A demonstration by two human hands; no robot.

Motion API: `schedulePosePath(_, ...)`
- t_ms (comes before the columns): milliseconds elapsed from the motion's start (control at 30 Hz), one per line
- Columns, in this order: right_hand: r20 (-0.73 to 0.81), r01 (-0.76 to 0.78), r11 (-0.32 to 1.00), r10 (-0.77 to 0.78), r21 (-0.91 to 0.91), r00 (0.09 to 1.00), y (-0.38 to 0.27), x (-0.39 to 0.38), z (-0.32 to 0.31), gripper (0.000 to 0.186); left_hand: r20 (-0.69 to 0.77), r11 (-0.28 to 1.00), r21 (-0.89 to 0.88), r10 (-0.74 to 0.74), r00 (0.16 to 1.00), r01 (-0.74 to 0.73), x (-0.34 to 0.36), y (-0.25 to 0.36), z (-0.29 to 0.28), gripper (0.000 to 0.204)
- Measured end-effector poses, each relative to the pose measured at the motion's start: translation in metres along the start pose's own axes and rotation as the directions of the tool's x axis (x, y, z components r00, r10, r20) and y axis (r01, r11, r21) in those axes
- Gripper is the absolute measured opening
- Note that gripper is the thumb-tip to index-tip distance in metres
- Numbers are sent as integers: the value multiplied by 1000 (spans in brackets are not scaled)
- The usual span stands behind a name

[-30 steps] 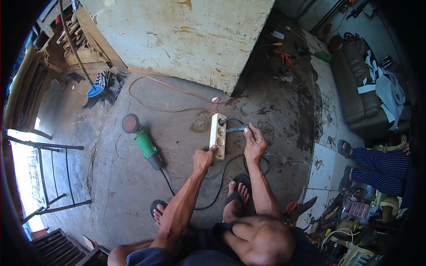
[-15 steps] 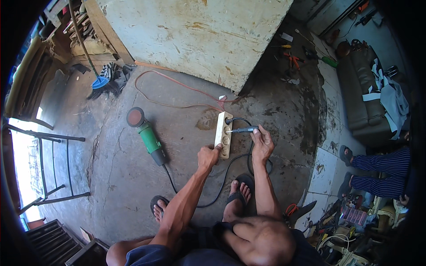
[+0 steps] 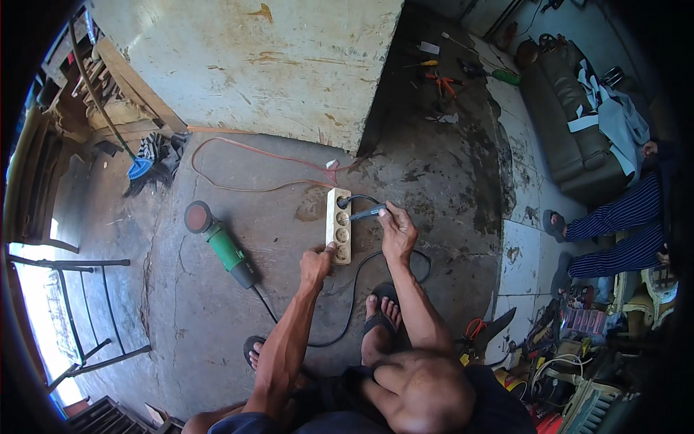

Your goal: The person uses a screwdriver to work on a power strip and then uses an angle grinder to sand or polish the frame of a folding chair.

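My left hand (image 3: 315, 265) is closed on the lower end of a cream four-socket power strip (image 3: 343, 253), lying on the concrete floor. My right hand (image 3: 397, 235) grips a slim dark pen-like tool (image 3: 369, 213), its thin tip at the second socket from the top. A black plug (image 3: 343, 202) sits in the top socket, its cable looping down past my foot. Left of the strip lies a green angle grinder (image 3: 228, 249) with a round disc at its head. A thin red cord (image 3: 253, 152) runs from the strip's upper end in a loose loop.
A scuffed pale panel (image 3: 260, 72) stands ahead. A broom (image 3: 141, 166) and black metal frame (image 3: 101, 304) are left. Pliers (image 3: 441, 83) lie farther back; shears (image 3: 477, 333) nearer right. A co-worker's striped legs (image 3: 607, 217), a sofa (image 3: 564, 123) and piled tools (image 3: 578, 347) are right.
The floor scene shifts left and slightly down in view. The co-worker's legs have moved upward, and a hand now shows beside the sofa. My hands keep their hold on strip and tool.
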State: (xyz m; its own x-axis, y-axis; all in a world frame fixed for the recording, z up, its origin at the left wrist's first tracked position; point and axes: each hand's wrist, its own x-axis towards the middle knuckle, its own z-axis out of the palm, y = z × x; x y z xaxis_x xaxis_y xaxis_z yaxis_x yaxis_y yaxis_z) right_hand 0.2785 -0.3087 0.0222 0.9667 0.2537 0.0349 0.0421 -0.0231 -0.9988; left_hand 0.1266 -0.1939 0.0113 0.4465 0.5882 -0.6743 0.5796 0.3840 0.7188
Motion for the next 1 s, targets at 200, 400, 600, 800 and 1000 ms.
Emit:
schedulePosePath(200, 108, 108, 983, -92, -147, 990, -9, 5, -4, 26, -35, 998, 55, 17, 999, -15, -6, 9, 3, 48)
schedulePosePath(400, 71, 30, 997, -35, 67, 997, 13, 15, -12, 28, -73, 986, 159, 52, 996, -39, -8, 8, 15, 52)
schedulePosePath(600, 151, 92, 993, -81, -74, 985, 8, 8, -16, 26, -91, 982, 185, 56, 994, -39, -7, 5, 14, 52)
schedulePosePath(800, 94, -2, 1000, 3, -9, 996, -7, 2, -14, 27, -96, 974, 219, 71, 993, -49, 0, -3, 15, 51)
schedulePosePath(1000, 143, 178, 964, -152, -196, 978, -13, 0, -13, 28, -107, 975, 214, 76, 991, -51, 1, -6, 14, 52)
